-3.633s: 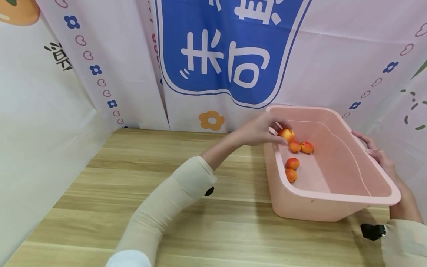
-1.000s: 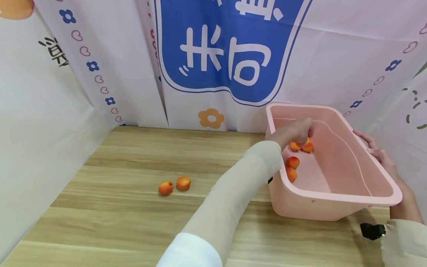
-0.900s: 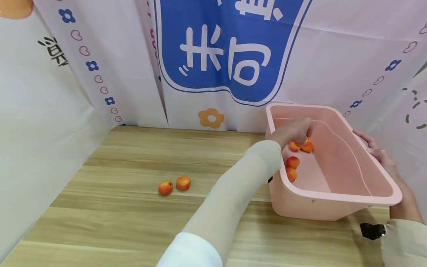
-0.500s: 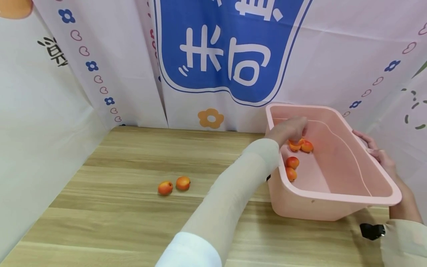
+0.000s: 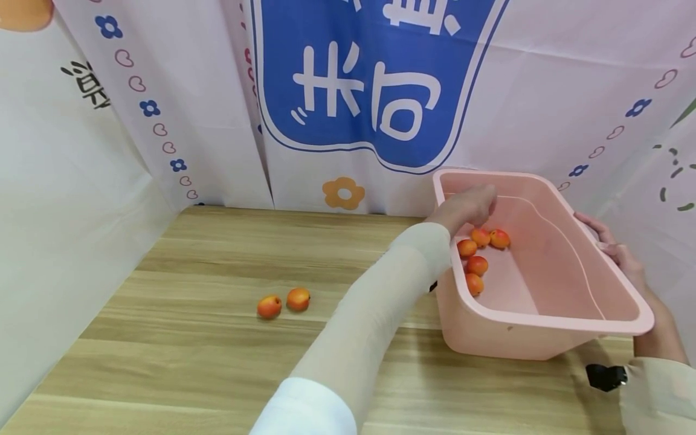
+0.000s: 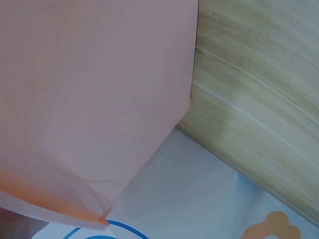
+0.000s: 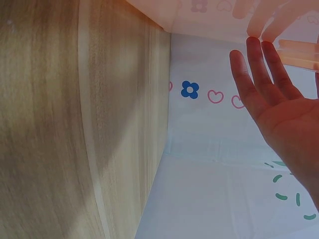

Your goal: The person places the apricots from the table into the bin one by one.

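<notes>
A pink plastic tub (image 5: 549, 326) stands on the right, with several small orange-red fruits (image 5: 477, 266) along its left side. My left hand (image 5: 470, 205) reaches over the left rim, inside the tub and just above the back fruits. Its fingers are turned away, and I cannot tell whether they hold a fruit. My right hand (image 5: 620, 254) holds the tub's right rim, thumb at the edge. In the right wrist view several fingers (image 7: 256, 59) lie long against the outer wall. Two more orange-red fruits (image 5: 284, 302) sit side by side on the table.
The wooden table (image 5: 190, 350) reaches back to a printed cloth (image 5: 348, 163) with a blue sign and white characters. White cloth sides (image 5: 70, 211) rise at left and right. The tub's wall (image 6: 99, 89) fills much of the left wrist view.
Two fruits have appeared on the table since the oldest frame. Over the last second my left hand has risen slightly and shifted left, uncovering fruits beneath it. The right hand stays put.
</notes>
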{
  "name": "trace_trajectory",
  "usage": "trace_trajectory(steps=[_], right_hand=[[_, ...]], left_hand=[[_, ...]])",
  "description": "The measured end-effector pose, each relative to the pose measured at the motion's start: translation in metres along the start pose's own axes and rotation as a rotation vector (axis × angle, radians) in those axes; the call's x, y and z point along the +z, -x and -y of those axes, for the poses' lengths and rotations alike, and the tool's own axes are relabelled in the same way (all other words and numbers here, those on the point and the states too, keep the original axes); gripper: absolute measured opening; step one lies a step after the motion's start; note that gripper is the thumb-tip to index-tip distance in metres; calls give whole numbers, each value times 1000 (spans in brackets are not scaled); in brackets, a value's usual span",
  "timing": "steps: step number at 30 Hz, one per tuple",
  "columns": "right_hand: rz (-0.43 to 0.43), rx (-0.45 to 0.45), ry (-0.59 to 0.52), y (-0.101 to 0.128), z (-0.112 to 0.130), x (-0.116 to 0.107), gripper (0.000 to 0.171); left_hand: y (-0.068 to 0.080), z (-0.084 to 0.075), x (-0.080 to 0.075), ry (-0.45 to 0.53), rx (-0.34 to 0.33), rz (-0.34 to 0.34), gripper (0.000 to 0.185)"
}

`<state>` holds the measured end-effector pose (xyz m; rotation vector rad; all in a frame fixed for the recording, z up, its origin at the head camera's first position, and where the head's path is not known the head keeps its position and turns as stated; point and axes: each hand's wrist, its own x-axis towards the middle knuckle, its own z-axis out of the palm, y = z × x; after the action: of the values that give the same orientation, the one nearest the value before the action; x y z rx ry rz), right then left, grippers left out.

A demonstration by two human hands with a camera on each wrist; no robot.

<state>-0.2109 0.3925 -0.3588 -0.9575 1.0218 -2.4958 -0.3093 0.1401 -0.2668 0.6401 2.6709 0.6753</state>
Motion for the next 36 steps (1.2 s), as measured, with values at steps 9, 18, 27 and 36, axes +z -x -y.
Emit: trace_trajectory(steps=[9,18,27,36], right_hand=[[39,13,-91,0,2,-5,77],[19,14,-47,0,2,-5,79],[-6,13,-31,0,2,2,79],[-15,31,-88,1,1,4,76]], left_hand=[[1,-1,-5,-42,56,5,20],[16,21,-17,-46,292,-26,24],[45,49,-24,84,439,-89,28],[83,66,-35,106,530,-235,28]])
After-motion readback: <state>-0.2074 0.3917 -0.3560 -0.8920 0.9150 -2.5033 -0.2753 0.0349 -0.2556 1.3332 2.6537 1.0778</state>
